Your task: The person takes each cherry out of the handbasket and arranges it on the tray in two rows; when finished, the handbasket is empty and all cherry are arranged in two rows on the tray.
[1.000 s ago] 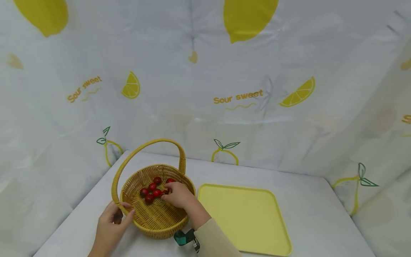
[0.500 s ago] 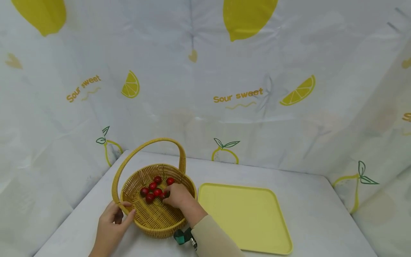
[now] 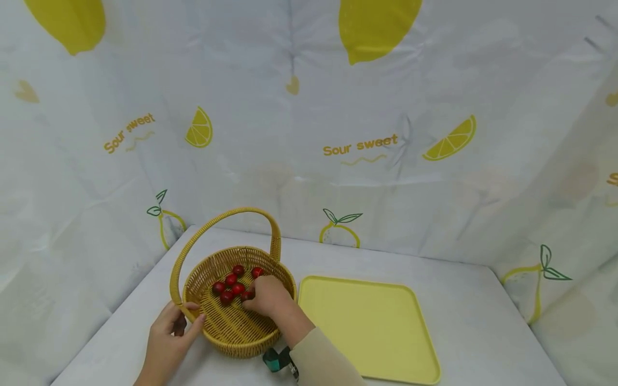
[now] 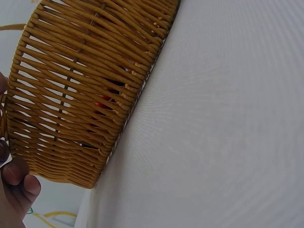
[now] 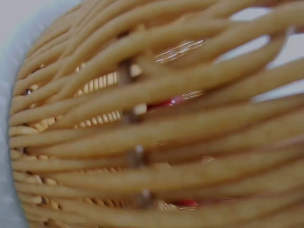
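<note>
A woven yellow-brown basket (image 3: 241,350) with a tall arched handle stands on the table. Several small round dark-red fruits (image 3: 227,297) lie grouped on its floor. My left hand (image 3: 166,340) grips the basket's left side at the foot of the handle; in the left wrist view its curled fingers (image 4: 16,171) are at the weave. Reaching over the near right rim, my right hand (image 3: 270,297) pinches one red fruit (image 3: 247,295) between thumb and fingers inside the basket. The right wrist view shows only the basket wall (image 5: 166,137) close up, with the hand hidden behind it.
To the right of the basket a flat yellow tray (image 3: 367,329) lies on the white table (image 3: 468,321). A dark and green strap (image 3: 275,360) hangs at my right wrist, by the basket's near side. White curtain (image 3: 270,182) printed with lemons surrounds the table.
My right hand has shifted slightly towards me from the back right fruit, which now shows more, and its fingers are at the nearer fruit. The left hand keeps its place on the basket.
</note>
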Demonstrator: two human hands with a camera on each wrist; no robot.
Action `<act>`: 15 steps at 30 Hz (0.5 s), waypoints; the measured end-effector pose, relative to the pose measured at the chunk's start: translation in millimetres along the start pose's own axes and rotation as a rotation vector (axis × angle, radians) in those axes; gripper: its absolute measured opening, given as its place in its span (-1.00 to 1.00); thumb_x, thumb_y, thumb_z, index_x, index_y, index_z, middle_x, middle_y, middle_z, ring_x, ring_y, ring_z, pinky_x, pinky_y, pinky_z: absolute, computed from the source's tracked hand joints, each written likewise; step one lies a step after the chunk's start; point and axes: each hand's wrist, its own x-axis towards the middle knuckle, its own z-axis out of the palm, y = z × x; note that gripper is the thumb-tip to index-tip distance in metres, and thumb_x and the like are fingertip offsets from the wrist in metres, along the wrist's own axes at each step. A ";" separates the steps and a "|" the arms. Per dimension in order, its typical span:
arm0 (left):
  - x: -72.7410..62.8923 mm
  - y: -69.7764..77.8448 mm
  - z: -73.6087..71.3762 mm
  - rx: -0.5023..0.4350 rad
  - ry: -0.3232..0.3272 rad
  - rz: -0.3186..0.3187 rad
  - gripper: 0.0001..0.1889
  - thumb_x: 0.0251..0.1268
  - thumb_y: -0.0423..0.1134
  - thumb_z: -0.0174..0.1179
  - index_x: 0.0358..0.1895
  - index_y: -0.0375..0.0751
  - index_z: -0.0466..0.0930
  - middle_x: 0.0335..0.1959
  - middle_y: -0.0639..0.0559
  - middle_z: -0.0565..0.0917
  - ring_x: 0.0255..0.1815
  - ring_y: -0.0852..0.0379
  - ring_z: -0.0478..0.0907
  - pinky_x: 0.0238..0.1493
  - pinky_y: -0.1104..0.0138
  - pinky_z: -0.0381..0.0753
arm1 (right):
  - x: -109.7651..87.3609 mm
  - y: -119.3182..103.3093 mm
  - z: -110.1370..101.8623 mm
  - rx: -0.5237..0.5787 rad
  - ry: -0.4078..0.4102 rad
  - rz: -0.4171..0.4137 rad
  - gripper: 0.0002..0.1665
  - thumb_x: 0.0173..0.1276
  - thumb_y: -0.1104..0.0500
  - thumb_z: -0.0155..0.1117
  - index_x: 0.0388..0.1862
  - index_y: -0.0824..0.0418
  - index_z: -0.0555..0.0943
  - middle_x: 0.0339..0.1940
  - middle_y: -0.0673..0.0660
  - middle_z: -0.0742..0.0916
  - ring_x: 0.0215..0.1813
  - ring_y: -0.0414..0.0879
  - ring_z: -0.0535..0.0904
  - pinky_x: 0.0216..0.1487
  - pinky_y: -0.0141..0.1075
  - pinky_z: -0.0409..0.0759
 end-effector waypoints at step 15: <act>-1.3 -0.3 1.6 0.023 0.018 -0.017 -0.70 0.06 -0.52 0.52 -0.19 -0.21 0.66 -0.33 0.09 0.44 -0.53 0.15 0.32 -0.54 0.44 0.31 | -36.9 7.1 -29.5 0.115 0.107 -0.126 -0.61 0.36 0.01 0.47 0.04 0.23 0.73 -0.65 -0.10 0.50 -0.61 -0.28 0.31 -0.53 -0.41 0.32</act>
